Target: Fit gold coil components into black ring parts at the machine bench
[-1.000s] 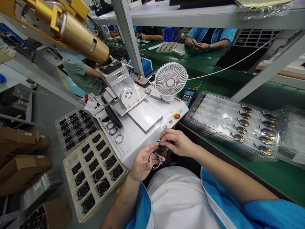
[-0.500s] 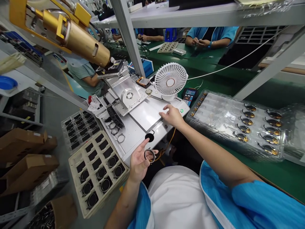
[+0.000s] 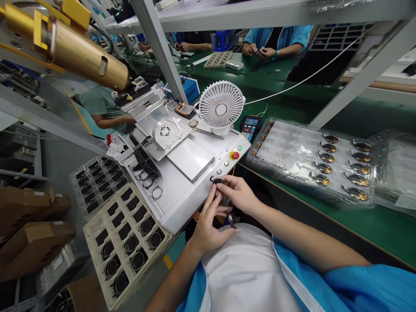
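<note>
Both my hands meet in front of the white machine's front edge. Between them is a small black round screen (image 3: 217, 181) with a short curved cable tab. The thumb and fingers of my right hand (image 3: 239, 196) pinch this screen, while the fingertips of my left hand (image 3: 208, 223) touch it from below. A dark metal ring (image 3: 231, 219), seen nearly edge-on, is held by my left hand near its lower fingers. Parts of the fingers and the screen's underside are hidden.
The machine's flat plate (image 3: 191, 160), red stop button (image 3: 234, 155) and white fan (image 3: 222, 106) lie ahead. A beige tray (image 3: 92, 229) of black parts and rings stands left; a clear tray (image 3: 286, 149) with round screens sits right. Co-workers sit beyond.
My right hand has come back from the machine's plate and pinches the round screen at my left fingertips. My left hand has moved right, and the ring has turned edge-on. The view has shifted.
</note>
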Demonstrator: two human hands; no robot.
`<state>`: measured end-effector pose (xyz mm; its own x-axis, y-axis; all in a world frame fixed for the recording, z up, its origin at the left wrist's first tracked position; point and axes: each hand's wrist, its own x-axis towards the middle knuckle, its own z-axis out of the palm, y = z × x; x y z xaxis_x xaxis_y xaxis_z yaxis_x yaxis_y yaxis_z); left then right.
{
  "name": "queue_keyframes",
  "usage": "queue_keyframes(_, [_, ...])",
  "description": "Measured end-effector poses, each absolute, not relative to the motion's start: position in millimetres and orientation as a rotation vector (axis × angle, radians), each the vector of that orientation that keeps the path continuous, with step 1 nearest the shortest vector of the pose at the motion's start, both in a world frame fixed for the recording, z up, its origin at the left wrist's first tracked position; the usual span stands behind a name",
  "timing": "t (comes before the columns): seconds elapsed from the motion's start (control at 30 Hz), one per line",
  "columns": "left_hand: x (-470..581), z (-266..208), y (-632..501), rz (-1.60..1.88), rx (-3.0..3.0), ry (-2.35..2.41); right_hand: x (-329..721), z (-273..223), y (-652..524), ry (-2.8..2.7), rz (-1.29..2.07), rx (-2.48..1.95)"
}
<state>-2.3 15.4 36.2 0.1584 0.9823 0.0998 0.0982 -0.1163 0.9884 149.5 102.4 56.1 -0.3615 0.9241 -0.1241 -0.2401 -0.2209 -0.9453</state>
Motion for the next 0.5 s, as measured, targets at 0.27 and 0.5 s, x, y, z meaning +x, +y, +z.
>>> queue_keyframes(0.27, [-12.6,40.9,23.3,1.115,1.521,1.016,170.2,67.2,111.9,-1.079,1.872,-1.017])
queue_keyframes(0.5, [-20.4,37.3,28.3,0.938,1.771,1.159,171.1,58.1,112.4,-1.012,1.992,-0.968])
